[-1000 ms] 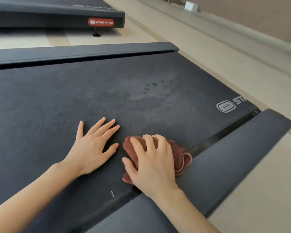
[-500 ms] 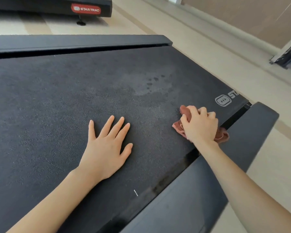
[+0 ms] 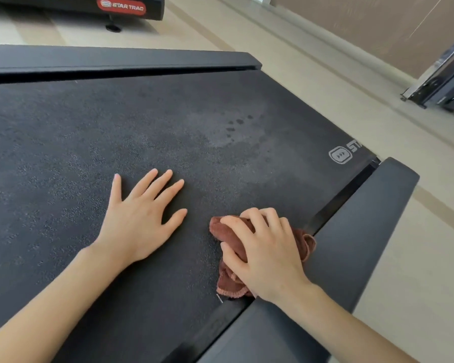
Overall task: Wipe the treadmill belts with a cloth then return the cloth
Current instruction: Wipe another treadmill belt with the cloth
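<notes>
A dark textured treadmill belt [image 3: 168, 132] fills most of the view, with a damp patch and a few dark spots near its far right. A crumpled reddish-brown cloth [image 3: 227, 233] lies on the belt beside the right side rail [image 3: 359, 231]. My right hand [image 3: 266, 254] sits on top of the cloth with its fingers curled over it and grips it. To the cloth's left, my left hand [image 3: 142, 218] lies flat on the belt, fingers spread and straight, holding nothing.
The left side rail [image 3: 116, 60] runs along the belt's far edge. A second treadmill with a red Star Trac badge [image 3: 122, 6] stands beyond it. Light wooden floor lies to the right, and another machine's frame [image 3: 440, 85] stands at the right edge.
My right hand pushed the cloth along the right rail toward the logo end, then dragged it back near me. The left hand stayed flat on the belt.
</notes>
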`<action>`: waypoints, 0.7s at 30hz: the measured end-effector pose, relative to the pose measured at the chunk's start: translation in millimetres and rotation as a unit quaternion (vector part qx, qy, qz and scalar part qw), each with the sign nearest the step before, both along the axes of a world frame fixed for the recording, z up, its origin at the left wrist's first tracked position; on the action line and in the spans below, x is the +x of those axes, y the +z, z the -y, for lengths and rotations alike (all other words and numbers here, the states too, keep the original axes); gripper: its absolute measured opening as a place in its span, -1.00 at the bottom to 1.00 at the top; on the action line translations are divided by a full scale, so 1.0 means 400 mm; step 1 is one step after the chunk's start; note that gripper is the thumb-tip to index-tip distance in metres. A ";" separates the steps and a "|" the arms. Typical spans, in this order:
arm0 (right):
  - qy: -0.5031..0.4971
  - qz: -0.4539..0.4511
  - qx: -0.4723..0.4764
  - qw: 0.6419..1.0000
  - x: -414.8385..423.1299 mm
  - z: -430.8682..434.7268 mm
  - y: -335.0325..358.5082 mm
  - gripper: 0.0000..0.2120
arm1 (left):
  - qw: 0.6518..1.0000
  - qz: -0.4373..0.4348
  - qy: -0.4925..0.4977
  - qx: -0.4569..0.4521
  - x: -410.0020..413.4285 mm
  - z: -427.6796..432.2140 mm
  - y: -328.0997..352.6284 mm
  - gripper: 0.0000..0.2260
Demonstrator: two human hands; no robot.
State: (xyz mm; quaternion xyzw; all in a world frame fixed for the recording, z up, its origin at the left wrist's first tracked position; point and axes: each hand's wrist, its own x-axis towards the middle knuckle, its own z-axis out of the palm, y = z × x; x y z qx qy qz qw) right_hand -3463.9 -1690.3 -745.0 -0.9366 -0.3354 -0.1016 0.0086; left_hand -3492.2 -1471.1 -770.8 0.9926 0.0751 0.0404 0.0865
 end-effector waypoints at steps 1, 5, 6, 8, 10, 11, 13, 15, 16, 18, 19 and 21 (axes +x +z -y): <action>0.010 -0.003 0.002 1.000 0.011 -0.001 -0.003 -0.64 | 1.000 -0.003 0.003 0.002 0.000 -0.006 -0.004 -0.32; 0.040 0.009 0.040 0.998 0.066 -0.017 -0.012 -0.68 | 1.000 -0.005 0.009 -0.007 -0.006 0.004 -0.002 -0.33; 0.056 0.014 0.048 0.997 0.090 -0.029 -0.015 -0.68 | 1.000 -0.004 0.014 -0.012 -0.006 0.003 -0.002 -0.32; 0.075 0.019 0.059 0.995 0.152 -0.063 -0.020 -0.67 | 1.000 -0.007 0.024 -0.005 -0.006 0.000 -0.002 -0.30; 0.076 0.022 0.064 0.995 0.228 -0.113 -0.022 -0.63 | 0.999 -0.002 0.036 0.001 -0.006 0.000 -0.007 -0.28; 0.076 0.024 0.065 0.995 0.272 -0.142 -0.023 -0.62 | 0.999 0.001 0.042 0.003 -0.006 0.000 -0.008 -0.28; 0.077 0.026 0.066 0.995 0.370 -0.206 -0.028 -0.64 | 0.999 0.006 0.048 0.003 -0.006 0.003 -0.008 -0.29; 0.070 0.031 0.062 0.995 0.471 -0.275 -0.034 -0.66 | 0.999 0.013 0.050 -0.005 -0.006 0.003 -0.006 -0.30; 0.062 0.031 0.060 0.996 0.513 -0.308 -0.037 -0.66 | 0.999 0.012 0.051 -0.010 -0.006 0.004 -0.005 -0.32; 0.043 0.028 0.054 0.997 0.573 -0.358 -0.041 -0.64 | 0.998 0.005 0.058 -0.017 -0.004 0.008 -0.003 -0.34; 0.033 0.025 0.051 0.998 0.586 -0.369 -0.042 -0.62 | 0.998 0.001 0.069 -0.016 -0.005 0.010 -0.001 -0.35; 0.033 0.022 0.045 0.998 0.576 -0.361 -0.042 -0.60 | 0.994 -0.002 0.112 -0.013 -0.005 0.013 0.004 -0.32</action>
